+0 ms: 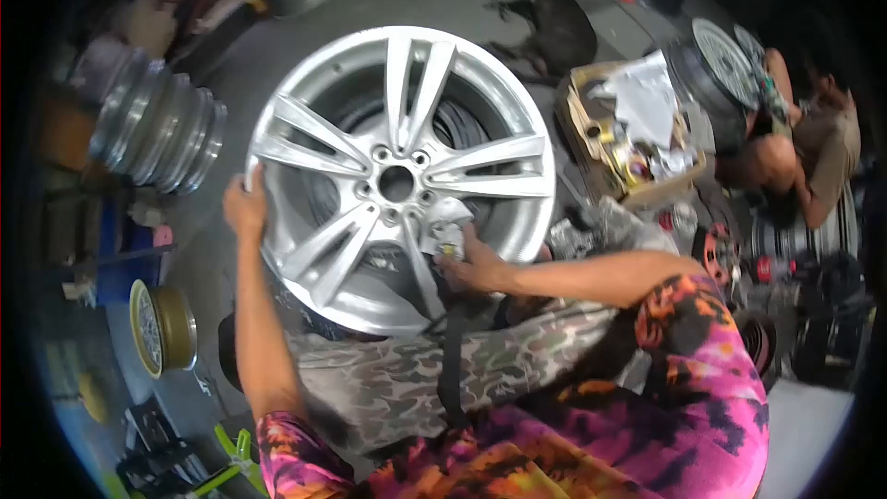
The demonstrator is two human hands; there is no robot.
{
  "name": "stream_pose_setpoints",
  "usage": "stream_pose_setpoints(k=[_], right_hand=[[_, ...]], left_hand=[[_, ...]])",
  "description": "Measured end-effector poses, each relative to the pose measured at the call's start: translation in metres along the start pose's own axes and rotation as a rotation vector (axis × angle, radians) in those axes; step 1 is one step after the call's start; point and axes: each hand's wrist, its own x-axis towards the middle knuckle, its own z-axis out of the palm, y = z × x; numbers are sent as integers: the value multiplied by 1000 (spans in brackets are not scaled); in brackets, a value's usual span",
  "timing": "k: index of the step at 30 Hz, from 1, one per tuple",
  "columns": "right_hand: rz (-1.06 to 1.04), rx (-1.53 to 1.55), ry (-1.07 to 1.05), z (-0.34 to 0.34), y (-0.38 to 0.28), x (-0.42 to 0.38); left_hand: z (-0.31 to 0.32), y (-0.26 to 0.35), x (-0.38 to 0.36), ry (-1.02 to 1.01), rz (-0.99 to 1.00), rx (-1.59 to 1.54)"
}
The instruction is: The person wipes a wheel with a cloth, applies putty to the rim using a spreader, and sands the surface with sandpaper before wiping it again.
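A large silver alloy wheel [395, 83] with paired spokes lies face up in front of me, tilted slightly, above my legs. At its left edge, my left hand [246, 205] grips the rim, fingers curled over the outer lip. My right hand [476, 265] is closed on a crumpled grey-white piece of sandpaper [445, 226], as far as its look tells. That sheet lies against a lower spoke, just below the hub and its bolt holes. Part of a dark tyre-like ring shows through the spokes beneath the wheel.
A cardboard box [631, 187] of papers and supplies stands to the right. Beyond it a person [822, 143] sits beside another wheel [725, 60]. A dark dog [564, 23] lies on the floor ahead. Stacked rims [162, 129] and a gold rim [148, 328] are at left.
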Motion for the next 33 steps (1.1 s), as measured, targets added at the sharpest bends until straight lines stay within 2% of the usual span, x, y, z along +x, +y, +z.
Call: stream_pose_setpoints(k=[1,2,3,5,6,7,9,10,11,13,15,17,18,19,20,21,23,25,26,27,28,29,30,31,32,33], right_hand=[[32,-47,-56,7,8,1],[-63,-30,-44,6,7,-2],[-54,-21,-34,3,8,0],[-114,-112,-204,-4,10,9],[-208,-193,-166,-3,15,11],[-205,-188,-155,-8,15,10],[-321,-420,-208,-15,13,11],[-386,-366,-195,-22,8,4],[-390,-353,-181,-34,-5,-7],[-421,-522,-315,-61,-38,-29],[-433,-488,-179,-90,-68,-46],[-474,-351,36,-116,-81,-48],[-375,-254,92,-133,-106,-63],[-345,-181,113,-148,-122,-75],[-483,-224,130,-156,-118,-69],[-528,-202,132,-163,-116,-78],[-577,-394,216,-185,-113,-93],[-533,-312,464,-215,-88,-112],[-592,-291,565,-235,-65,-119],[-526,-201,681,-252,-43,-132],[-521,-176,767,-265,-13,-147],[-354,48,835,-269,25,-159],[-117,73,879,-275,68,-170],[-11,229,968,-264,119,-175],[109,39,1011,-257,172,-183],[198,-3,961,-238,226,-191]], left_hand=[[-20,23,2,-147,-95,38],[-17,22,0,-125,-55,56],[-20,16,-5,-97,-18,82],[-22,22,-12,-84,-32,61],[-21,26,-14,-61,-62,28],[-20,28,-14,-64,-50,25],[-23,24,-10,-63,-42,71],[-23,20,-8,-59,-27,77],[-22,16,-6,-48,5,110],[-27,31,-5,-40,58,148],[-47,79,-23,141,397,48],[-62,158,-65,-340,272,-506],[-68,193,-86,-635,229,-661],[-73,230,-113,-845,259,-850],[-74,262,-134,-990,274,-919],[-62,289,-151,-949,485,-1069],[-40,316,-156,-995,497,-868],[-22,352,-153,-945,522,-978],[-16,363,-145,-770,668,-791],[-7,368,-129,-581,801,-606],[12,370,-106,-360,928,-575],[32,369,-75,-307,996,-649],[31,372,-57,-248,1016,-488],[44,371,-37,-215,1015,-289],[68,363,-15,-181,1108,-246],[89,355,-3,-147,1197,-201]])
